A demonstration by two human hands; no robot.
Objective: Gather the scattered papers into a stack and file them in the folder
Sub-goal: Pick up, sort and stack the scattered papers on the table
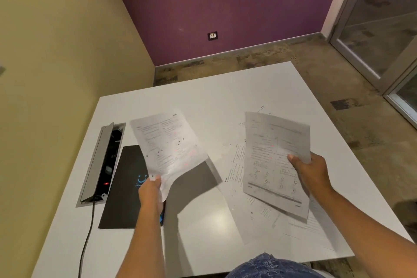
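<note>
L hand (pixel 150 189) pinches one sheet (pixel 168 144) above the folder (pixel 126 187) near table's (pixel 225 88) left edge, R hand (pixel 312 170) grips another over loose papers (pixel 239 165) toward right edge; the sheets are well apart, long axes roughly parallel.

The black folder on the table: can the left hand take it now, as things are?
Probably not yet. The left hand hovers just above the black folder and nothing lies between, but its fingers already pinch a printed sheet, so it would have to release that first.

Papers' (pixel 276 160) print blurred — folder (pixel 126 187) part-hidden.
</note>
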